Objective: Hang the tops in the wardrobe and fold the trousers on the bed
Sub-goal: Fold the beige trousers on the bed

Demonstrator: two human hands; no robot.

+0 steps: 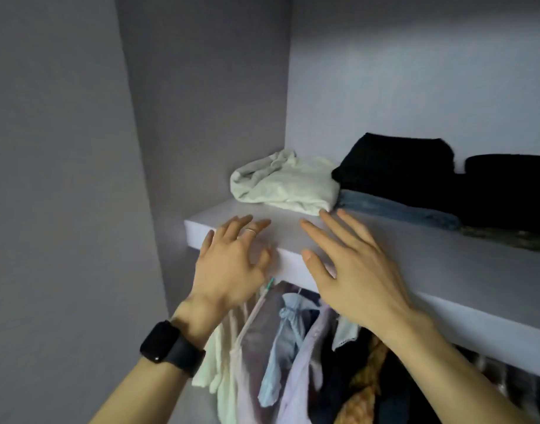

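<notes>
A pale crumpled garment (285, 185) lies at the left end of the wardrobe shelf (446, 255), touching a dark folded stack (397, 166) with denim (397, 209) beneath; top or trousers, I cannot tell. Hanging tops (281, 347) show below. Both hands are empty, fingers spread: the right hand (357, 270) reaches just beside the pale garment, the left hand (232, 264) is over the shelf edge. Probably fetching it down; next, the fingers must close on the cloth

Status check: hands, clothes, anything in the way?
Left hand, right hand open, empty, at shelf edge. Pale garment lies on shelf just beyond them; tops hang below. Black stack on jeans, clear of hands.
</notes>
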